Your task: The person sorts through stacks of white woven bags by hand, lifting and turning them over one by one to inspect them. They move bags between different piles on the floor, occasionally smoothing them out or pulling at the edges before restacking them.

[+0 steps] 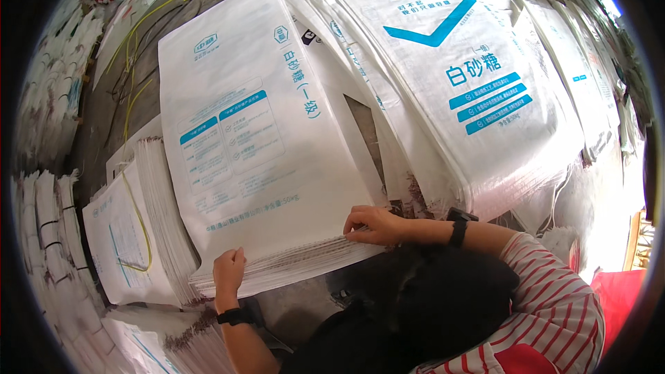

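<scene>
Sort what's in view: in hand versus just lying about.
In hand:
- left hand and right hand on the near edge of the middle sack stack

Lying about:
- right sack stack
- tied bundle with yellow strap
- yellow cords

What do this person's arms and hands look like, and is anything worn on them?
Both hands are bare, without gloves. The left hand has a black band strapped round its wrist. The right hand has a black watch-like band on its wrist, and a short sleeve with red and white stripes starts farther up that arm. The forearms are uncovered.
</scene>
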`<state>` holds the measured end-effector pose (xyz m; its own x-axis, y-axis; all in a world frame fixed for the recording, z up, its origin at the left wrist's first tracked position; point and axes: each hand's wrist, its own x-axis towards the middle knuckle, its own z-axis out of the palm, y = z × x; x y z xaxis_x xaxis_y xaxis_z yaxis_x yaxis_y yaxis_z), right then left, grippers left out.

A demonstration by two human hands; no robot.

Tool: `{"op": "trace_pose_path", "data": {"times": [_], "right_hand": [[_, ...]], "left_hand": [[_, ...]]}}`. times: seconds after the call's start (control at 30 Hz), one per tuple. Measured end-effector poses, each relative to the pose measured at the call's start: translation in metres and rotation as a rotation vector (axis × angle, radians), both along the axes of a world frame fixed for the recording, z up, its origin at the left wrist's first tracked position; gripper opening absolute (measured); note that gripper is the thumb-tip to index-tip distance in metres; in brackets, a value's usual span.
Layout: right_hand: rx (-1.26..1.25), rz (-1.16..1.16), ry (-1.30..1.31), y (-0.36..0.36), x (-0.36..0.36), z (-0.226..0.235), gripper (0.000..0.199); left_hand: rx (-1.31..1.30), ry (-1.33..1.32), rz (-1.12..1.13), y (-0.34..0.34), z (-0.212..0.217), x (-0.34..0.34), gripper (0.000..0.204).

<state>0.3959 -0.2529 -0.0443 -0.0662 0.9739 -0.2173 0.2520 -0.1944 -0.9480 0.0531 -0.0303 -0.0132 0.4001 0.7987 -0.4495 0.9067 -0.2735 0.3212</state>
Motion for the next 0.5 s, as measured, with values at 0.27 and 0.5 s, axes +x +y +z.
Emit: {"op": "trace_pose_path", "data": {"times": [0.27,0.5], "right_hand": [[-0.083,-0.155,0.103,0.005,0.005,-0.013,0.033],[-0.075,-0.302,0.367,0.003,0.012,-0.016,0.045]], "left_hand": [[0.264,-0.059,0.085,-0.009,-0.014,-0.006,0.041],[0.566,-0.298,0.2,0.036,-0.019,-0.065,0.035]]}}
